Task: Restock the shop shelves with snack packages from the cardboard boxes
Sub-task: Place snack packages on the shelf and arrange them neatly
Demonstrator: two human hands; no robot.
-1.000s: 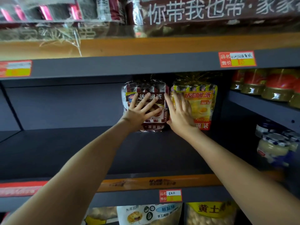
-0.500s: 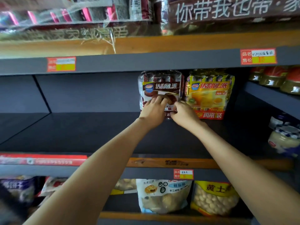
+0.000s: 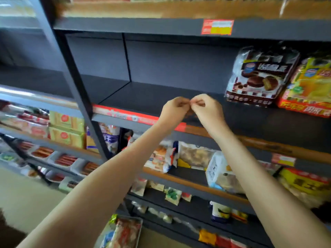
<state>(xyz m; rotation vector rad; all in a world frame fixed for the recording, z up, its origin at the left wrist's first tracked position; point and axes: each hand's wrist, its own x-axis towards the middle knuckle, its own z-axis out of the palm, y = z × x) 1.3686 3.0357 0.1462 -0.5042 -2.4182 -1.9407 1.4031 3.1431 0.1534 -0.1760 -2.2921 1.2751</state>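
Brown-and-white plastic bag of chocolate pies (image 3: 261, 76) stood at the right of a dark grey metal shelf (image 3: 152, 93), near the back. A yellow-and-orange plastic bag of egg-yolk pies (image 3: 311, 86) stood just beside it on its right, and the two appeared to touch.

Both bare hands hung in front of the shelf's front lip, below and to the left of the brown bag and apart from it. The left hand (image 3: 174, 109) and right hand (image 3: 206, 108) were curled into loose fists, with their fingertips meeting each other in the middle. Neither hand held a package. Motion blur hid whether anything tiny sat between the fingertips.

From the hands, the brown bag lay up and to the right, so the right hand was the nearer one. The bag's long axis ran upright, with the sealed top edge uppermost. Its printed front faced out toward the aisle, leaning a little in this wide-angle view.

The shelf stretched bare to the left of the brown bag, as far as the upright divider. The next package would probably belong in that gap, set upright and facing out the same way. No cardboard box was in view.
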